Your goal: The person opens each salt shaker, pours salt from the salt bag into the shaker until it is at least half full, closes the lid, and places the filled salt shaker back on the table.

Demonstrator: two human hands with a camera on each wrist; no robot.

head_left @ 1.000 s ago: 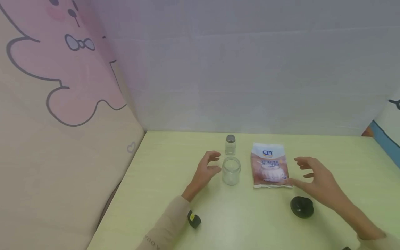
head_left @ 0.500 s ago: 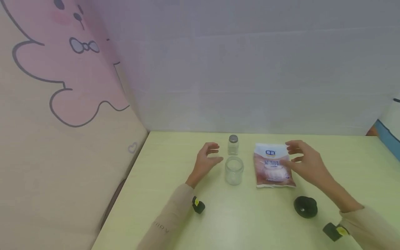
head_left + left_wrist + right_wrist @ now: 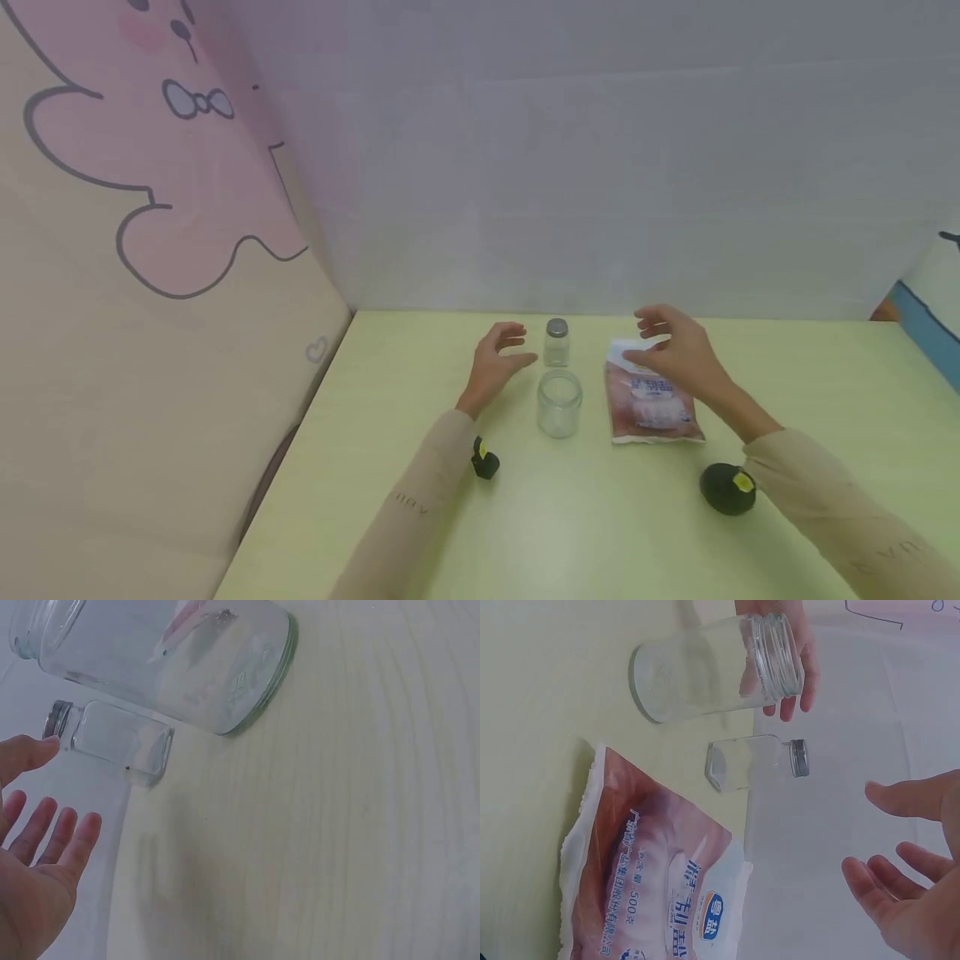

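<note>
My left hand [image 3: 495, 367] hovers to the left of a small glass bottle [image 3: 557, 346] with a grey metal cap, its fingers relaxed and holding nothing. Just in front of that bottle stands a wider, lidless clear glass jar [image 3: 559, 408]; in the left wrist view the jar [image 3: 187, 667] looms over the bottle [image 3: 120, 739]. A brown and white plastic bag of salt [image 3: 654, 408] lies right of the jar, printed with Chinese characters and "500". Over its top end hangs my right hand [image 3: 678, 354], fingers loosely bent, apart from the bag [image 3: 645, 877] in the right wrist view.
A glossy black rounded object [image 3: 723, 492] sits on the pale yellow table [image 3: 577, 533], partly behind the right wrist's device. A grey-white cloth wall [image 3: 600, 183] rises along the back edge. At left hangs a beige cloth with a pink cartoon figure [image 3: 187, 183].
My right hand has moved leftward and farther back, from the bag's right side to over its top end. The left hand has shifted slightly farther back. The bottle, jar and bag stay put.
</note>
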